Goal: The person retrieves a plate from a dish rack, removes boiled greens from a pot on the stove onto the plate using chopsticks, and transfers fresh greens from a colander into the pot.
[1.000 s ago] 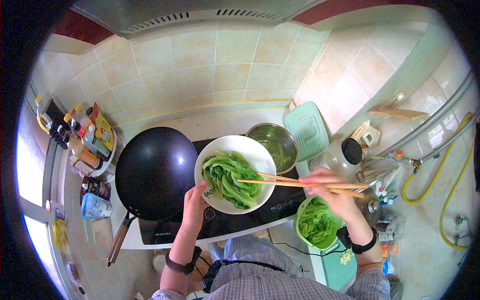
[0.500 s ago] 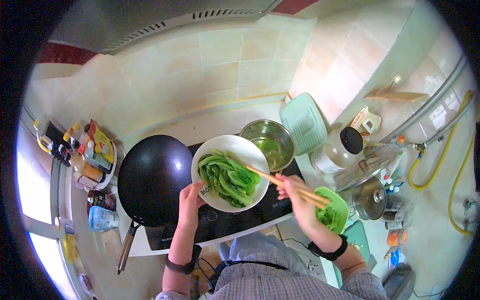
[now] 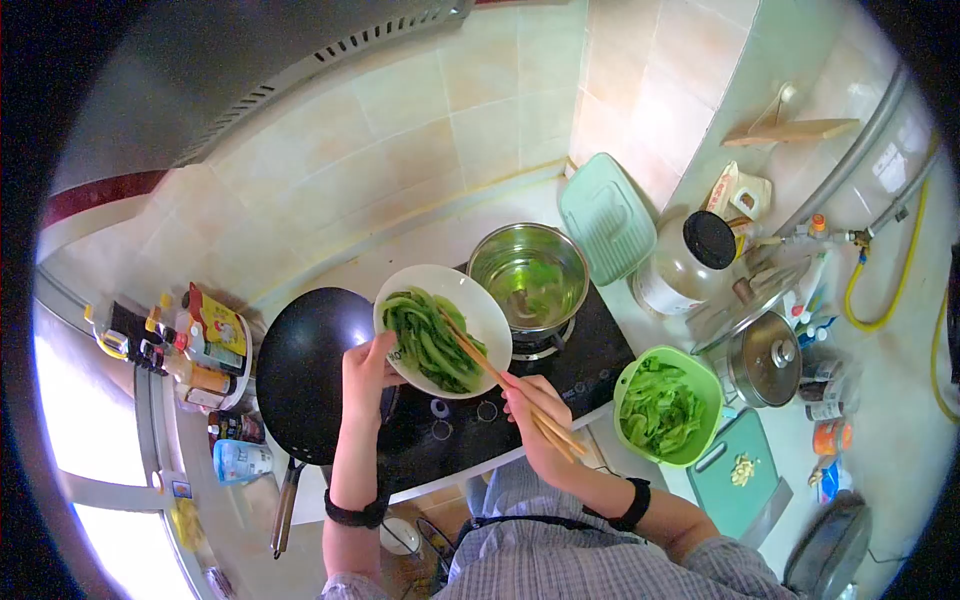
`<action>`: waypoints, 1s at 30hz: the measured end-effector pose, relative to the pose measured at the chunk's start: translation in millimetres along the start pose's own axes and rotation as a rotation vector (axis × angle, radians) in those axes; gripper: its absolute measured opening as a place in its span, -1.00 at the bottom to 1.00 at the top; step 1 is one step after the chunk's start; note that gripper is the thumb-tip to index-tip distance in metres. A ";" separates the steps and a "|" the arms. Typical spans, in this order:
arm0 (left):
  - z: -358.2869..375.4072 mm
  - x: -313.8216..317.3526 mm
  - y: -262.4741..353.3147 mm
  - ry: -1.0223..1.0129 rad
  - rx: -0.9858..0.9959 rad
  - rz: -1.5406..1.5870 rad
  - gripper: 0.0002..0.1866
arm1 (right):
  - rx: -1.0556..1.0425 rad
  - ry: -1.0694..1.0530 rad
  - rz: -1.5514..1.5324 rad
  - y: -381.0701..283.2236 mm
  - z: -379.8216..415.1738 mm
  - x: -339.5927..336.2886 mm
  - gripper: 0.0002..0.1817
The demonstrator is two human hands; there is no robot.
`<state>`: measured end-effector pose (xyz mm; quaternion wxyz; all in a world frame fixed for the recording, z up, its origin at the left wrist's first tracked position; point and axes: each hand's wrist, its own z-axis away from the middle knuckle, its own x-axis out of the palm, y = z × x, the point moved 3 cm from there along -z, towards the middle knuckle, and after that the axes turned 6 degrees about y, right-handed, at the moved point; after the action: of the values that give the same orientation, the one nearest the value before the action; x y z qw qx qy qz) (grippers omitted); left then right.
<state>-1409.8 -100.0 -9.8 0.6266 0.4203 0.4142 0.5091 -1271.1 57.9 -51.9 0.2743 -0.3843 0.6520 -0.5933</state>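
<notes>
My left hand (image 3: 366, 377) grips the lower left rim of a white bowl (image 3: 484, 312) that holds cooked green leaves (image 3: 428, 338). The bowl hangs over the cooktop, between the wok and the pot. My right hand (image 3: 541, 410) is closed around wooden chopsticks (image 3: 553, 432), whose tips touch the leaves. A metal pot (image 3: 484, 254) with greenish liquid stands on the burner behind the bowl. To the left, a black wok (image 3: 308, 375) lies with its handle toward the front.
A green basin (image 3: 622, 441) of leaves and a green board (image 3: 728, 500) with chopped pieces sit at the right. Further back are a lidded pot (image 3: 768, 368), a large jar (image 3: 678, 270) and a light green lid (image 3: 606, 216). Bottles and packets (image 3: 213, 350) stand at the left.
The view has turned and shifted. My right hand has come closer to the bowl with the chopsticks, away from the green basin, which now shows fully. The bowl sits further from the pot.
</notes>
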 end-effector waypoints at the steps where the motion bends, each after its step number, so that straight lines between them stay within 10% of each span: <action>1: -2.2 2.6 4.3 0.000 0.020 0.001 -0.63 | -0.033 0.015 -0.007 -1.0 -1.6 1.4 -0.75; 30: -51.1 58.4 53.7 0.109 0.377 -0.486 -0.61 | -0.103 0.182 -0.073 5.5 -40.5 4.6 -0.73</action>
<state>-1465.7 -30.2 20.3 0.6178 0.3900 0.6227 0.2803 -1307.6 76.8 -51.0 0.1722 -0.3660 0.6894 -0.6009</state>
